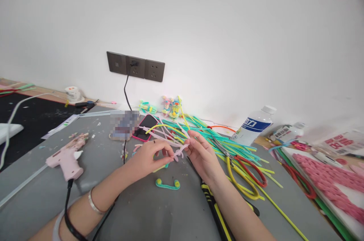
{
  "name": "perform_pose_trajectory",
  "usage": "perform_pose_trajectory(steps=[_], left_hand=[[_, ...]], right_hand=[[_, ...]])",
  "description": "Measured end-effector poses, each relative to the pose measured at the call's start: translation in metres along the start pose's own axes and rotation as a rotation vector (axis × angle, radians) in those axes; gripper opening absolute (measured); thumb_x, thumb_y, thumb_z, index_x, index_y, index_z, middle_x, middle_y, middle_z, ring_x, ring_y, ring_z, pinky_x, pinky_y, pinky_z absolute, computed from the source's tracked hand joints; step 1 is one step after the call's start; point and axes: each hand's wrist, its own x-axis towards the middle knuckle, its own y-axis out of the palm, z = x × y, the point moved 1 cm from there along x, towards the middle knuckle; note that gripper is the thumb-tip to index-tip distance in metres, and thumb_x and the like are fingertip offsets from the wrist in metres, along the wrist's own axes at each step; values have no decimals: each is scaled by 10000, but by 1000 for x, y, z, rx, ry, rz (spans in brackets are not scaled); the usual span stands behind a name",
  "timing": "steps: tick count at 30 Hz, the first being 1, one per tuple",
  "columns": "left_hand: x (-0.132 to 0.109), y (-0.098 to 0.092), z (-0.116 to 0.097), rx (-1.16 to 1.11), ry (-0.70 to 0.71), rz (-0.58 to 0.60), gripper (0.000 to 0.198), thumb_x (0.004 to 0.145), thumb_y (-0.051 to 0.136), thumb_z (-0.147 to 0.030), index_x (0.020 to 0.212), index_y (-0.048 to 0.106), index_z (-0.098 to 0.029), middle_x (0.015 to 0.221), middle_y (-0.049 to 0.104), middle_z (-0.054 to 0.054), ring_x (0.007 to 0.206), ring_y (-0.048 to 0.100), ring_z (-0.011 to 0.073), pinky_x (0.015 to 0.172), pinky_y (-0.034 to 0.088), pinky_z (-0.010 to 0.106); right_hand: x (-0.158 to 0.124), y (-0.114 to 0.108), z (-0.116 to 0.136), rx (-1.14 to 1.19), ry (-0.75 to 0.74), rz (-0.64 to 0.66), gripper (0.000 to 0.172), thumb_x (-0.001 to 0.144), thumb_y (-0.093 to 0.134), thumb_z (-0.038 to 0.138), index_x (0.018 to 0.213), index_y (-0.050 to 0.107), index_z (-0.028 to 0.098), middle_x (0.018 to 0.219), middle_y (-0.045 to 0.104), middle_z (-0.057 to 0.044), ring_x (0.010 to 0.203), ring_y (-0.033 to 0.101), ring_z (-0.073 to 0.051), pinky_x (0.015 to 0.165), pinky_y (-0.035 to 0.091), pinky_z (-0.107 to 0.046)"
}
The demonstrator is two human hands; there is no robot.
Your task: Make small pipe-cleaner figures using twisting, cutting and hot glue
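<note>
My left hand (150,156) and my right hand (202,154) meet over the grey table (148,210). Both pinch a pale pink pipe cleaner (179,151) that is bent into small loops between the fingertips. Its long ends run up and left toward the phone (146,127). A short teal and yellow curled piece (167,184) lies on the table just below my hands. A pile of teal and yellow pipe cleaners (227,144) spreads out to the right of my right hand.
A pink glue gun (67,154) lies at the left, its black cord crossing my left wrist. Yellow and red scissors (246,174) rest on the pile. Water bottles (256,124) stand at the right, small finished figures (170,107) by the wall, pink foam pieces (327,176) far right.
</note>
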Motion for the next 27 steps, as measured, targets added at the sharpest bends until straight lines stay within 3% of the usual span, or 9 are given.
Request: perform_pose_trajectory(steps=[7, 12, 16, 22, 27], left_hand=[[-1, -3, 14, 194, -20, -139, 103, 884, 646, -214, 812, 574, -207, 770, 671, -29, 677, 633, 127, 639, 464, 220], [-4, -6, 13, 387, 184, -326, 157, 921, 603, -168, 784, 539, -210, 725, 633, -26, 637, 589, 115, 610, 441, 217], [-8, -9, 6, 423, 318, -480, 191, 933, 595, -167, 773, 507, -224, 686, 627, -23, 655, 609, 131, 636, 463, 245], [-4, -18, -5, 341, 436, -553, 211, 901, 644, -129, 787, 499, -231, 752, 704, -18, 711, 664, 137, 698, 518, 274], [-1, -18, 1, 312, 374, -513, 99, 897, 667, -175, 890, 585, -230, 798, 704, -5, 768, 668, 147, 751, 546, 286]], right_hand=[[-1, 1, -3, -10, -55, -30, 395, 658, 887, 328, 993, 687, 267, 689, 568, 51, 766, 612, -133, 676, 479, -234], [-1, 1, -9, 62, 1, -80, 406, 655, 868, 310, 1015, 683, 278, 757, 638, 38, 612, 516, -99, 619, 456, -240], [-5, 5, -9, 102, 74, -27, 415, 672, 846, 288, 1063, 709, 258, 756, 624, 35, 600, 472, -89, 619, 451, -227], [-8, 8, -5, 57, 159, 119, 406, 724, 812, 266, 1119, 729, 221, 691, 581, 37, 605, 449, -96, 636, 443, -223], [-5, 4, -5, -10, 225, 162, 382, 659, 888, 381, 948, 774, 158, 590, 527, 45, 559, 430, -79, 586, 415, -215]])
